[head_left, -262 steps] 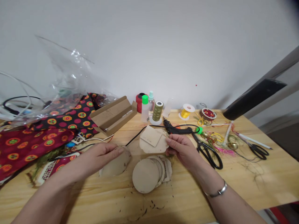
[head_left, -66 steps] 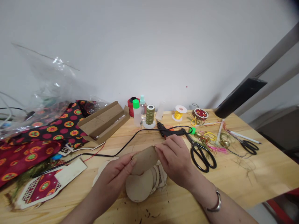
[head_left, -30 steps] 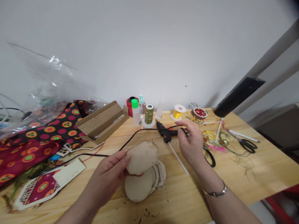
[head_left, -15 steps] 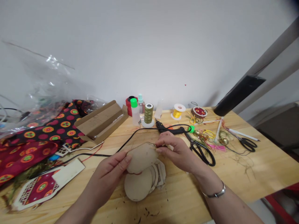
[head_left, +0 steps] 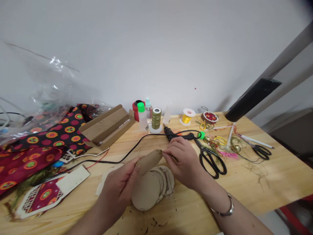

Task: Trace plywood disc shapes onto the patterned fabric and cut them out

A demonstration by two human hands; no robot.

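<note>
My left hand [head_left: 122, 181] is closed around the left end of a flat tan cardboard piece [head_left: 149, 161], thumb on top. The piece is tilted, so its face looks narrow. At its far right corner my right hand [head_left: 182, 160] pinches with thumb and forefinger; a small dark bit shows at that corner, too small to name. Just below lies a stack of round tan cardboard discs [head_left: 146, 192], overlapping a pale cut-out panel [head_left: 170, 179] with a lattice pattern. A pale flat piece [head_left: 104, 179] lies partly hidden behind my left hand.
Beyond my hands sit a black glue gun [head_left: 181, 135] with its cord, an olive thread spool [head_left: 156, 119] and a green-capped bottle [head_left: 142, 117]. Black scissors [head_left: 212, 161] lie to the right. At left are patterned fabric [head_left: 56, 132], a cardboard box [head_left: 109, 129] and a fabric-backed panel [head_left: 45, 197].
The cardboard piece has tipped from showing its broad face to a narrow slanted view. The pale piece at my left hand has come into sight. Both hands stay near the same place.
</note>
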